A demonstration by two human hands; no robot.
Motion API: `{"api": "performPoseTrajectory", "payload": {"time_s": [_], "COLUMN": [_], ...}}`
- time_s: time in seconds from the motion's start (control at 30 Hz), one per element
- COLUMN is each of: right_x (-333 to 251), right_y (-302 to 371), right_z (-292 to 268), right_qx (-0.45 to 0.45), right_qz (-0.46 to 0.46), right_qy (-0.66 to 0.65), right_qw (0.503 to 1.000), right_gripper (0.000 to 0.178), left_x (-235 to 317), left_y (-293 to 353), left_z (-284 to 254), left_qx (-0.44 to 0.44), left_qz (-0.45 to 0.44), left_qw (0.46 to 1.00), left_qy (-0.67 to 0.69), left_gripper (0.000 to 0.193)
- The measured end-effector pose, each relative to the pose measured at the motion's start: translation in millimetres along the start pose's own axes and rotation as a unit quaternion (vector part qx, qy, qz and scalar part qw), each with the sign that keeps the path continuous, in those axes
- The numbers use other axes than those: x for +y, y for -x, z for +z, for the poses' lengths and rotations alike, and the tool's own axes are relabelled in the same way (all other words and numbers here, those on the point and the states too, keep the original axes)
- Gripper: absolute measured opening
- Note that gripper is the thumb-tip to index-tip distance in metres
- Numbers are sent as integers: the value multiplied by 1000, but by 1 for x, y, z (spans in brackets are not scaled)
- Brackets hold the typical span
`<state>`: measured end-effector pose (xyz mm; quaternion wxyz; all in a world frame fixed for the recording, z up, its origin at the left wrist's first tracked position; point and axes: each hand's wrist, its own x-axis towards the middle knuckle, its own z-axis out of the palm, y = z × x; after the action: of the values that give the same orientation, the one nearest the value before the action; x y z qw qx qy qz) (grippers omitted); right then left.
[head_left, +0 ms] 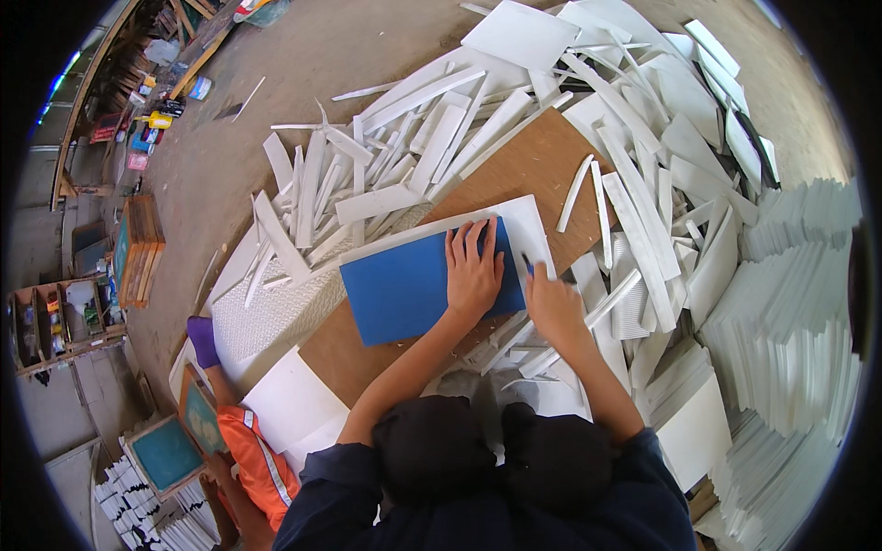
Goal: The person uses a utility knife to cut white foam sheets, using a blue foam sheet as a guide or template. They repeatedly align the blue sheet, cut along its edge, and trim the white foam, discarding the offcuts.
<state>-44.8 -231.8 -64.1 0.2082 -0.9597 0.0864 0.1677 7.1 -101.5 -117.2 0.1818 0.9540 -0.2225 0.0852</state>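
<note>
A blue rectangular board point(390, 298) lies over a white foam sheet point(525, 216), whose edge shows past the board's far and right sides. My left hand point(473, 275) presses flat on the board's right part with its fingers spread. Just beyond the board's right edge, my right hand point(553, 308) is closed around a slim knife point(528, 264). Its tip points away from me onto the white strip of sheet; the handle is mostly hidden in my fist. Both sheets rest on a brown wooden board point(542, 151).
Piles of white foam offcuts point(441, 138) surround the wooden board. Tall stacks of white sheets point(790, 321) stand at right. At lower left is another person's orange-clad leg point(262, 464), near green-faced framed screens point(165, 452). Paint containers point(156, 119) sit far left.
</note>
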Motion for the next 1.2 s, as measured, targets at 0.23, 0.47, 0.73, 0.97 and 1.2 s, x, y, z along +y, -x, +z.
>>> {"api": "performPoseTrajectory", "payload": {"time_s": [0.23,0.47,0.73,0.97,1.2], "right_x": [-11,-22,-24,-7,7], "right_y": [-73,-75,-85,-41,0], "right_z": [14,15,13,23,38], "right_qx": [37,35,42,-54,-84], "right_qz": [-17,-13,-25,4,16], "right_qy": [-9,40,50,14,8], "right_qw": [999,998,998,998,996], "right_gripper": [27,22,18,17,19], "left_x": [2,-2,0,0,2], "left_y": [-1,0,0,1,2], "left_z": [3,4,3,4,3], "left_qx": [-1,0,0,6,10], "left_qz": [-4,-15,-12,-13,-3], "left_qw": [1000,999,999,1000,1000], "left_qy": [14,40,46,16,16], "left_gripper": [51,56,56,57,55]}}
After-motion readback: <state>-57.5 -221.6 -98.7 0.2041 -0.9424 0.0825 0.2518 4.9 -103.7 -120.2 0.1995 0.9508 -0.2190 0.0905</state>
